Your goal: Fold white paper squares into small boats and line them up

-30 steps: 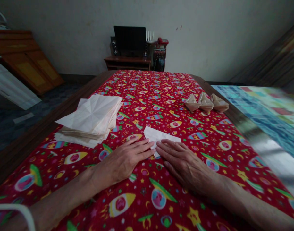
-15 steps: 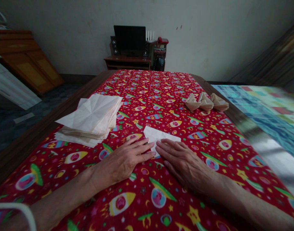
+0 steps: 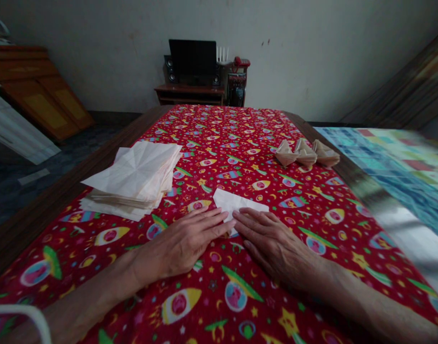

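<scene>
A small folded sheet of white paper [image 3: 236, 199] lies on the red patterned tablecloth [image 3: 219, 282] in front of me. My left hand [image 3: 192, 238] rests on its left lower side, with the fingers stretched out flat. From the right, my right hand [image 3: 272, 239] lies palm down across the paper's lower right part, fingers straight. The two sets of fingertips nearly meet over the middle, so the lower part of the sheet is mostly hidden. Left of my hands is a stack of creased paper squares [image 3: 140, 167].
Several folded paper pieces [image 3: 301, 154] stand in three groups near the table's right edge. A monitor [image 3: 193, 59] sits on a small desk behind the table. A wooden cabinet [image 3: 43, 91] is at the left, and a bright checked cover [image 3: 379, 162] at the right.
My left fingertips have slid slightly right over the paper, closer to my right hand. My right hand and the paper stay in nearly the same place.
</scene>
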Motion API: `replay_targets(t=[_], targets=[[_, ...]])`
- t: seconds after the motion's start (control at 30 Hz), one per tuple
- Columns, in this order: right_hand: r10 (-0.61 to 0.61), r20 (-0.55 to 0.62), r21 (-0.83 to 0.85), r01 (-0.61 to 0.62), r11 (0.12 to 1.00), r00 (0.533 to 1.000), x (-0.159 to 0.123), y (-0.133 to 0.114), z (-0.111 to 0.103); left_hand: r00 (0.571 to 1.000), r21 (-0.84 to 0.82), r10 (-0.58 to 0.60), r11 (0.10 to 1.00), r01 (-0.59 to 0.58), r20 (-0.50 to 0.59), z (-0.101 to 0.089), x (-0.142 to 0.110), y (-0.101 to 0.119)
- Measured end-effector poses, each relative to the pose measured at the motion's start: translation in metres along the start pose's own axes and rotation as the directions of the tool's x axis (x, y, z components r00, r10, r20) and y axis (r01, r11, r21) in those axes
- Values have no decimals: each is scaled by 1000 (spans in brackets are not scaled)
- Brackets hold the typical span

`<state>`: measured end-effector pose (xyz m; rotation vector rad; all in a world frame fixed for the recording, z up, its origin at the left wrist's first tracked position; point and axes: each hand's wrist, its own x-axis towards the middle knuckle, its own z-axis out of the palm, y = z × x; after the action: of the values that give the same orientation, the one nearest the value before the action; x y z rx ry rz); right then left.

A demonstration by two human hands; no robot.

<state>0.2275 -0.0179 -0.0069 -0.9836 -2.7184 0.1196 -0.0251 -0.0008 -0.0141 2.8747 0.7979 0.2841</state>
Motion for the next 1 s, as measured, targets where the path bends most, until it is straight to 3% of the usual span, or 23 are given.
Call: replay_targets(t=[0.17,0.4,0.63,0.77,1.0], targets=[[13,-42,92,-9,996,999,2,2,2,1000,61,-4,998,4,8,3,1,4],[159,-293,222,-95,970,943,10,23,10,1000,59,-11,998,11,-11,3,2,5],[354,-212,217,-310,926,911,18,32,14,1000,67,-9,998,10,-20,4,2,4],[488,-124,208,-458,864,864,27,32,13,999,56,-6,998,8,-33,5,2,4],[465,-145,163,-443,882,873,31,29,12,1000,58,-2,998,3,-16,5,1,4]])
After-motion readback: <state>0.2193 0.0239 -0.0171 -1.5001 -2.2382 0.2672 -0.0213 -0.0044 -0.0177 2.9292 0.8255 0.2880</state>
